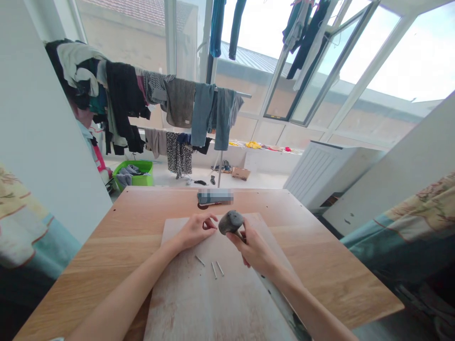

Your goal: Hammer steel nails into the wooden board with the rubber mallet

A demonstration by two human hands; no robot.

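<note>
My right hand (pixel 254 244) is wrapped round the handle of a hammer (pixel 231 221), whose dark grey head is raised above a pale wooden board (pixel 185 303). To its left, my left hand (pixel 197 229) rests low over the far part of the board, thumb and fingertips drawn together in a pinch. Whatever sits between those fingertips is too small to make out. Nearer to me on the board lie three loose nails: one slanted nail (pixel 200 260) at the left, a middle nail (pixel 213 270), and another nail (pixel 220 268) close beside it.
The board lies on a wooden table (pixel 320 265). A phone (pixel 213 196) lies towards the table's far edge. Beyond stand a rack of hanging clothes (pixel 181 102), a green tub (pixel 142 173) with cloth in it and a white cabinet (pixel 320 166). Curtains (pixel 419 227) hang at both sides.
</note>
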